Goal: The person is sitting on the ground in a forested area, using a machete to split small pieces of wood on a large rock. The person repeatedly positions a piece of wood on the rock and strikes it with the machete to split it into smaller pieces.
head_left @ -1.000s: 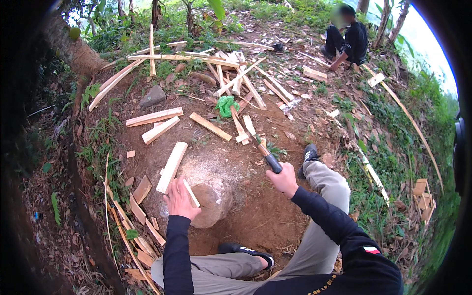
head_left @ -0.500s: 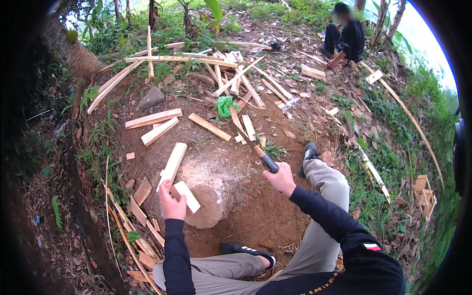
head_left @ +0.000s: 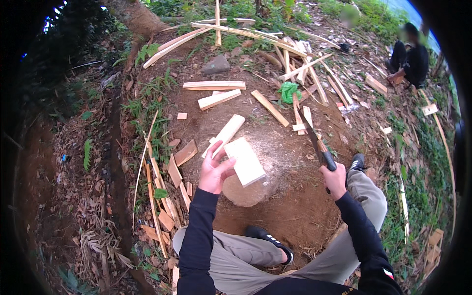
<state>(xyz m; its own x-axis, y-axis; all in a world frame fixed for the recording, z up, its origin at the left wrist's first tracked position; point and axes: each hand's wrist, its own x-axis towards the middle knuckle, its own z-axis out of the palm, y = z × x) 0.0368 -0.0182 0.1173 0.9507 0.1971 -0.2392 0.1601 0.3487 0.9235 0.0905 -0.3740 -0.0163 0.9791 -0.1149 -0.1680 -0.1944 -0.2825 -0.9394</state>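
My left hand grips a short, pale wooden block by its left edge, thumb across its face. The block is tilted over a round chopping stump, hiding part of its top. A longer piece of wood lies beyond the block, on or against the far side of the stump. On the other side, my right hand is closed round the black handle of a machete. Its dark blade points up and away, apart from the block.
Split wood sticks lie piled ahead beside a green plastic bag. Offcuts and long strips lie left of the stump. A grey stone rests farther off. Another person sits at the far right.
My left hand has raised the wooden block and turned its broad face upward. The machete's blade stands steeper. The whole view has swung to the left.
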